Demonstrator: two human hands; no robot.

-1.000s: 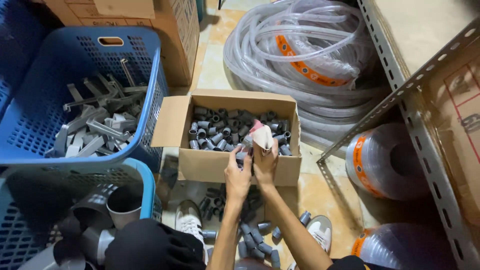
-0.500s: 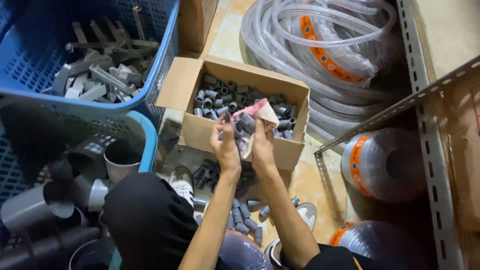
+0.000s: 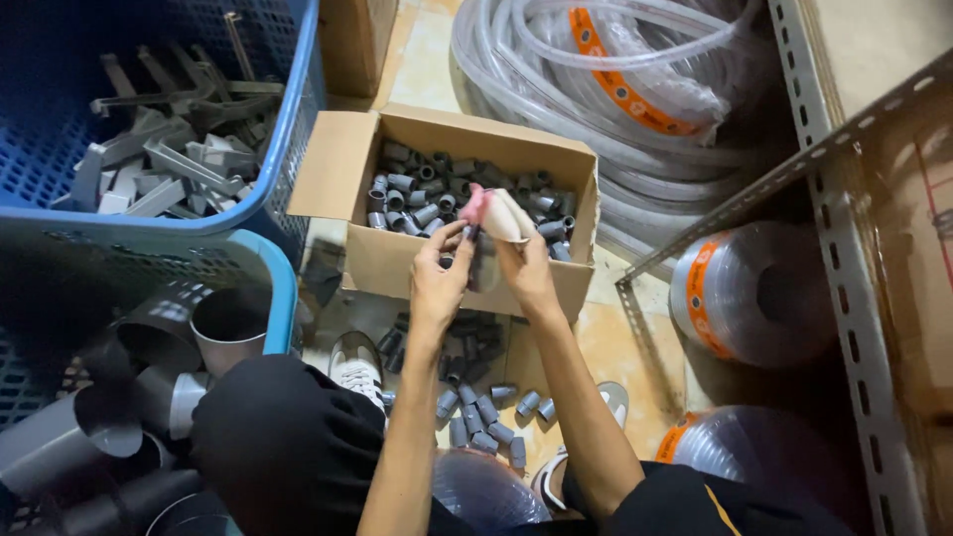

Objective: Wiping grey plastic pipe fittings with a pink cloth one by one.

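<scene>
What the fingers (image 3: pixel 467 233) pinch under the pink-white bag (image 3: pixel 499 210) is blurred; the grey pipe bin (image 3: pixel 283 288) at lower left is cropped.

I am squatting in the stockroom of a plumbing or hardware shop, on a tiled floor (image 3: pixel 615 347) crowded with stock. In front of me a carton (image 3: pixel 397 253) is full of small grey pipe fittings (image 3: pixel 417 194), more lie loose by my shoes, and blue crates (image 3: pixel 283 149) at my left hold grey brackets (image 3: pixel 164 164) and wide pipe couplers (image 3: pixel 223 328). Coils of clear hose (image 3: pixel 615 89) are heaped behind the carton, and more rolls sit under a slotted steel rack (image 3: pixel 844 248) at my right.
</scene>
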